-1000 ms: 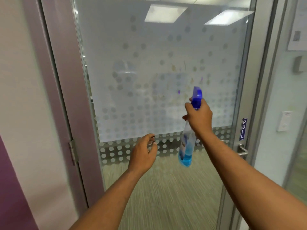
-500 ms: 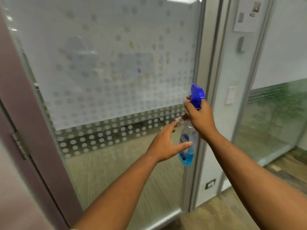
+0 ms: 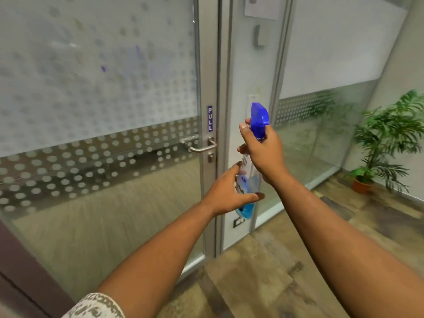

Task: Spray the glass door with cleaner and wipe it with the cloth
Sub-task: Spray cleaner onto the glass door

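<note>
Since a moment ago, the left hand (image 3: pixel 226 193) is reaching the clear, blue-liquid spray bottle (image 3: pixel 249 180), fingers loosely cupping it, partly hiding its label; the right hand (image 3: pixel 263 152) is gripping its neck beside the frosted, dotted glass door (image 3: pixel 98 111).

An office corridor, shown by a glass door (image 3: pixel 103 99) in a metal frame with frosted dot-pattern film, a blue "PULL" sign (image 3: pixel 210 118) and a lever handle (image 3: pixel 203 146). Beside it stand matching frosted glass partitions (image 3: pixel 325 76), a wall-mounted access reader (image 3: pixel 259 35), a posted paper notice (image 3: pixel 261 6) and a potted palm (image 3: pixel 387 138) on wood-look flooring (image 3: pixel 263 271).
</note>
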Available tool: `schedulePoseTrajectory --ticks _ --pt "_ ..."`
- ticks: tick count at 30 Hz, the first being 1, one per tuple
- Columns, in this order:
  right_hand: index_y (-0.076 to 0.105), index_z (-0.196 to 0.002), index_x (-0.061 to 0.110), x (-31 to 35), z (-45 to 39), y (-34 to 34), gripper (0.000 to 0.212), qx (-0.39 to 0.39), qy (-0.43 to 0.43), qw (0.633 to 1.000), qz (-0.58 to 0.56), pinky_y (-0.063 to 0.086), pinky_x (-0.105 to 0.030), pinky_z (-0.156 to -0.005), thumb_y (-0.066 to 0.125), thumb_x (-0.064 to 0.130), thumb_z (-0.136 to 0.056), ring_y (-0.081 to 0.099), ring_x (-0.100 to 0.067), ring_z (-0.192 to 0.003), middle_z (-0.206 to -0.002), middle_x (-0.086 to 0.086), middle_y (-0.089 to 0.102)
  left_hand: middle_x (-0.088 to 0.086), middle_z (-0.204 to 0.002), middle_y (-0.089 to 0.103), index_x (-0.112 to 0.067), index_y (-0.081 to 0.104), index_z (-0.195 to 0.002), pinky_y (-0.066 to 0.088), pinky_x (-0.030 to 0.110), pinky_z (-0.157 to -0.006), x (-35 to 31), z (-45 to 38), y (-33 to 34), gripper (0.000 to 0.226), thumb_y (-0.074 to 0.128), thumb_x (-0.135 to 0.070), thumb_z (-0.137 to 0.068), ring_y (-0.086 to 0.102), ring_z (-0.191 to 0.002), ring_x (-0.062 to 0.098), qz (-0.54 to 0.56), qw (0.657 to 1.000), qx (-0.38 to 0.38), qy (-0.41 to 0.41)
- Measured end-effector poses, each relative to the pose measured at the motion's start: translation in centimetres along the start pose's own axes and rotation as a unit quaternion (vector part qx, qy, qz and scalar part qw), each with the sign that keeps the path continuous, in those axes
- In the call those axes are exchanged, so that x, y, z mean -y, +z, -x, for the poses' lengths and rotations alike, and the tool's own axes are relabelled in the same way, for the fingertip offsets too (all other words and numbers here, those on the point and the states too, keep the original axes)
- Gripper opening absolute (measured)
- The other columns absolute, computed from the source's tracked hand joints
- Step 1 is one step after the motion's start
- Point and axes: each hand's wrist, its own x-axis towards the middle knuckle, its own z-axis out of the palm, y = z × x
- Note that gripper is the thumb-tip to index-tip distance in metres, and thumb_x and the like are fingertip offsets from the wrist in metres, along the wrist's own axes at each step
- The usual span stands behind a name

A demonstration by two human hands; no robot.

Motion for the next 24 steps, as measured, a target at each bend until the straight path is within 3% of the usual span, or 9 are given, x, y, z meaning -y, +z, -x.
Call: schedulePoseTrajectory --ticks 5,7,9,11,13,17,19,21,24 --pt "0.062 -0.108 0.038 -0.1 1.6 -7.9 0.038 0.06 0.026 0.997 0.036 0.057 -0.039 -0.088 0.064 0.066 -0.082 0.074 -0.017 -0.091 -0.105 0.002 0.072 -0.02 -0.127 0.053 -0.041 0.033 -0.145 0.052 0.028 -0.093 -3.5 -0.1 5.7 0.097 0.073 -0.077 -0.064 0.057 -0.111 0.0 -0.008 0.999 0.027 0.027" --pt "0.064 -0.105 0.037 0.2 2.3 -11.7 0.044 0.092 0.041 0.994 0.049 0.055 -0.033 -0.091 0.063 0.072 -0.079 0.069 -0.016 -0.103 -0.108 -0.005 0.071 -0.016 -0.135 0.054 -0.041 0.03 -0.148 0.05 0.028 -0.095 -4.6 -0.2 8.1 0.101 0.07 -0.08 -0.063 0.056 -0.114 0.003 -0.011 0.999 0.029 0.033" --pt "0.066 -0.112 0.04 0.1 3.3 -15.3 0.045 0.13 0.077 0.988 0.039 0.051 -0.026 -0.088 0.063 0.071 -0.08 0.065 -0.007 -0.106 -0.11 0.002 0.07 -0.012 -0.14 0.054 -0.039 0.029 -0.15 0.054 0.033 -0.098 -5.4 -0.5 10.3 0.105 0.07 -0.082 -0.062 0.057 -0.117 0.005 0.01 0.999 0.033 0.029" --pt "0.066 -0.116 0.045 -0.6 4.4 -18.9 0.035 0.16 0.13 0.978 0.02 0.045 -0.028 -0.091 0.065 0.06 -0.084 0.063 0.001 -0.112 -0.115 0.018 0.07 -0.011 -0.141 0.054 -0.038 0.03 -0.15 0.055 0.036 -0.098 -6.6 -1.0 12.6 0.104 0.072 -0.077 -0.064 0.057 -0.118 0.006 0.038 0.998 0.038 0.031" --pt "0.065 -0.12 0.042 -1.4 5.5 -22.2 0.032 0.16 0.157 0.974 0.032 0.046 -0.025 -0.09 0.066 0.045 -0.089 0.063 0.0 -0.115 -0.121 0.018 0.069 -0.014 -0.137 0.057 -0.039 0.033 -0.149 0.056 0.034 -0.097 -7.8 -1.7 14.9 0.097 0.075 -0.071 -0.067 0.059 -0.117 0.004 0.055 0.997 0.045 0.04" --pt "0.057 -0.135 0.022 -2.4 7.5 -27.6 0.036 0.137 0.183 0.972 0.061 0.05 -0.01 -0.078 0.06 0.02 -0.099 0.066 0.001 -0.108 -0.121 0.013 0.07 -0.033 -0.115 0.061 -0.047 0.038 -0.142 0.05 0.007 -0.076 -10.3 -3.1 19.6 0.08 0.077 -0.052 -0.071 0.061 -0.103 -0.013 0.096 0.99 0.081 0.064" --pt "0.054 -0.139 0.016 -2.7 7.9 -30.1 0.039 0.123 0.19 0.971 0.08 0.049 -0.008 -0.078 0.057 0.015 -0.1 0.065 0.003 -0.108 -0.124 0.009 0.069 -0.026 -0.112 0.065 -0.047 0.039 -0.139 0.055 0.014 -0.078 -11.5 -4.0 22.1 0.076 0.074 -0.043 -0.072 0.064 -0.1 -0.008 0.105 0.986 0.108 0.077" --pt "0.052 -0.14 0.013 -2.9 8.1 -32.7 0.039 0.1 0.189 0.971 0.102 0.048 -0.008 -0.078 0.056 0.014 -0.1 0.065 0.004 -0.107 -0.127 0.004 0.067 -0.014 -0.117 0.067 -0.04 0.039 -0.141 0.058 0.036 -0.09 -12.8 -5.0 25.1 0.075 0.071 -0.034 -0.074 0.066 -0.104 0.002 0.119 0.978 0.141 0.102" --pt "0.054 -0.136 0.012 -3.4 8.1 -36.6 0.036 0.052 0.19 0.971 0.132 0.051 -0.015 -0.084 0.057 0.014 -0.1 0.066 -0.001 -0.108 -0.122 0.002 0.069 -0.008 -0.124 0.064 -0.044 0.036 -0.142 0.056 0.04 -0.098 -14.7 -7.0 29.4 0.075 0.065 -0.033 -0.073 0.065 -0.111 0.006 0.141 0.962 0.19 0.136"
